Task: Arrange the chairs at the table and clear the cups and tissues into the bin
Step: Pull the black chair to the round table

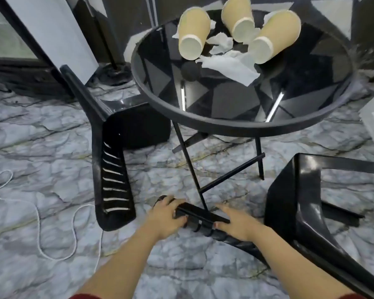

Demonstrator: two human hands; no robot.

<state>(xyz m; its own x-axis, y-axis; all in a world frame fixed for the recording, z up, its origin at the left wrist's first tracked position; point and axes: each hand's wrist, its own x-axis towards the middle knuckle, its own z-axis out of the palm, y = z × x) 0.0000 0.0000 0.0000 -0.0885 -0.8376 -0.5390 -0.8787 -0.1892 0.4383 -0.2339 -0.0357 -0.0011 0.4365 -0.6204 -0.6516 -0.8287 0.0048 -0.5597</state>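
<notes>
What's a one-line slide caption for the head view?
Both hands, left and right, grip a tipped black chair's backrest beside the round glass table holding three paper cups and tissues.

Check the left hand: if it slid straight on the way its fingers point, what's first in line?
The left hand already grips the fallen chair's backrest, fingers pointing up-right. Going on, it would probably meet the table's thin black leg first; depth is uncertain.

3 cups (238,29) + tissues (227,63) on table (235,126); tipped chairs on floor L (112,169) & R (294,201) of it.
</notes>
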